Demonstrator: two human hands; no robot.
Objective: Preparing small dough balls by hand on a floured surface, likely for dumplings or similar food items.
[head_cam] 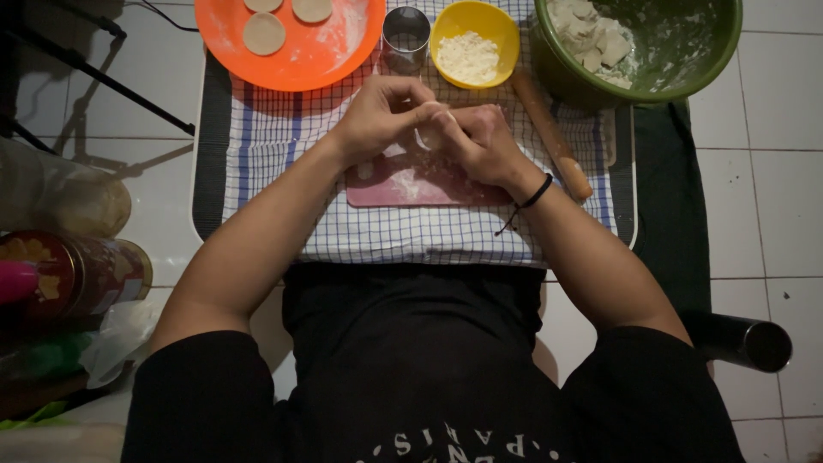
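Both hands meet over the pink board (411, 184), which lies on a checked cloth (283, 137) on the bench. The left hand (381, 116) and the right hand (480, 146) each have a narrow grip on one small pale piece of dough (431, 135) between them; it is mostly hidden by the fingers, so its long axis cannot be told. Beyond the board stand an orange plate (300, 60) with dough discs (263, 33), a metal ring cutter (405, 36), a yellow bowl (474, 26) of flour and a green bowl (677, 69) with dough scraps. A wooden rolling pin (553, 137) lies diagonally just right of the board. A red round tin (86, 274) lies far left of it.
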